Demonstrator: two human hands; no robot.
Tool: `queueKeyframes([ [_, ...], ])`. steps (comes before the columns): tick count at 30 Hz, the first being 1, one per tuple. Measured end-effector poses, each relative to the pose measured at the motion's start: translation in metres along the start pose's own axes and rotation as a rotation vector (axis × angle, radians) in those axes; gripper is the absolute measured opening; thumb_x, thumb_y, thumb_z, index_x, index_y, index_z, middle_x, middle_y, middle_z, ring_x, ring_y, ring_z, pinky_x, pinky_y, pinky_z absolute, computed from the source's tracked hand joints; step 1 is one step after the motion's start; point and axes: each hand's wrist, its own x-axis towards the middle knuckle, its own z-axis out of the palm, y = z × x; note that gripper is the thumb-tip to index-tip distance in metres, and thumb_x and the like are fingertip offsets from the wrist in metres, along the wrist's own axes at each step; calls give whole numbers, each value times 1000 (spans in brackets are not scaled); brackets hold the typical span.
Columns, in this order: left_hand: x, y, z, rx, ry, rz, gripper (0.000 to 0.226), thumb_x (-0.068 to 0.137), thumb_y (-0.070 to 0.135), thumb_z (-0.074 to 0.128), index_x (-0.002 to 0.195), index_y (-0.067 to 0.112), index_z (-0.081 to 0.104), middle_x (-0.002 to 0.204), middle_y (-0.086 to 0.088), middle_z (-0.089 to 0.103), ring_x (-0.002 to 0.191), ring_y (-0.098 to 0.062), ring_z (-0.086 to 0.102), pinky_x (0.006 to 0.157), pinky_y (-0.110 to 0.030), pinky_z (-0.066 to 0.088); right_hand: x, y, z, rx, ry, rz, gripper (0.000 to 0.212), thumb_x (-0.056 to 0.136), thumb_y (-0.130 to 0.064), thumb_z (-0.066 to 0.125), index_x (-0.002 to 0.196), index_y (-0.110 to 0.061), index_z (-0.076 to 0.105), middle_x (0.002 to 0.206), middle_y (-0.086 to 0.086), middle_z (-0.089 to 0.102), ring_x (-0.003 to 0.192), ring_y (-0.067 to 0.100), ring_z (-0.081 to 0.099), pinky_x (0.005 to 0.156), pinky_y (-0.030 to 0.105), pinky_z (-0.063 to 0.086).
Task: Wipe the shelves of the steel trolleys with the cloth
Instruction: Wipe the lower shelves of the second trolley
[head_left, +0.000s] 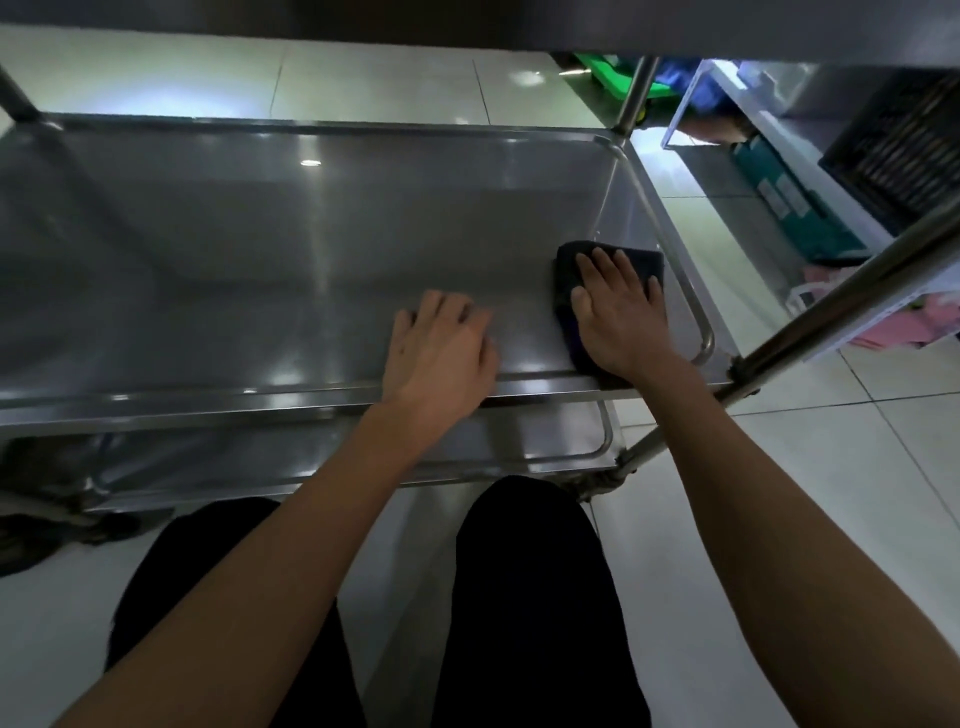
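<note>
Head view: one dark cloth (631, 260) at right end of one trolley shelf (260, 260), right hand (618, 317) pressing it, fingers flat; left hand (441, 348) resting beside, fingers loosely bent, holding nothing.

Tiled floor and storage at the right of the room.

The floor (909, 467) is laid with large pale glossy tiles with thin dark joints; soft patches of light reflect from it at upper left and near the top centre. At upper right a clear plastic bin (696, 98) stands on the floor, just beside a dark slatted crate (893, 150). In front of them lies a teal box (789, 202), tilted, with pale labels on its side. Near the right edge sit pink items (904, 322), partly hidden. At the top a green object (608, 73) and something blue (675, 70) show, too blurred to identify.
</note>
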Motion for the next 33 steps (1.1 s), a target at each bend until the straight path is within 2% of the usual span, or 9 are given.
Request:
queueKeyframes([
  [6,-6,-68,-16,-2,51,-162,33,93,36,51,116,21,68,125,-4,61,120,-29,49,95,-44,39,27,-63,20,-12,2,-71,55,104,-39,23,156,-23,24,166,2,16,154,22,7,121,58,8],
  [10,-13,-111,-26,24,79,-226,28,93,33,53,111,22,72,121,-6,62,116,-31,51,92,-43,40,46,-140,42,-14,3,-186,53,106,-38,27,156,-23,27,166,1,19,154,21,8,121,56,8],
  [13,-20,-127,-31,-54,59,-188,27,94,27,54,108,16,74,114,-6,67,104,-31,59,85,-42,47,59,-208,57,25,-66,-297,53,105,-40,25,157,-27,25,166,-3,16,154,19,5,121,54,4],
  [16,-21,-135,-35,-138,58,-235,24,92,22,55,99,8,72,103,-11,67,93,-33,61,76,-41,49,69,-241,62,47,-128,-334,53,105,-41,22,157,-31,21,167,-6,11,154,16,1,122,52,-1],
  [20,-22,-133,-36,-143,59,-247,25,92,22,55,101,7,72,106,-9,66,92,-31,61,76,-38,48,69,-239,61,50,-113,-341,53,105,-42,22,157,-30,22,167,-7,12,154,14,2,123,50,1],
  [25,-20,-122,-35,-163,41,-245,28,94,22,51,103,8,72,107,-10,66,92,-30,62,82,-44,50,66,-224,55,86,-104,-328,53,105,-42,24,157,-30,24,166,-8,13,153,12,3,123,47,2],
  [33,11,-59,-20,-119,38,-155,27,93,26,49,104,16,72,111,-5,67,107,-28,54,90,-43,47,64,-120,31,78,-76,-194,54,106,-44,23,158,-29,22,167,-7,11,153,12,1,124,46,1],
])
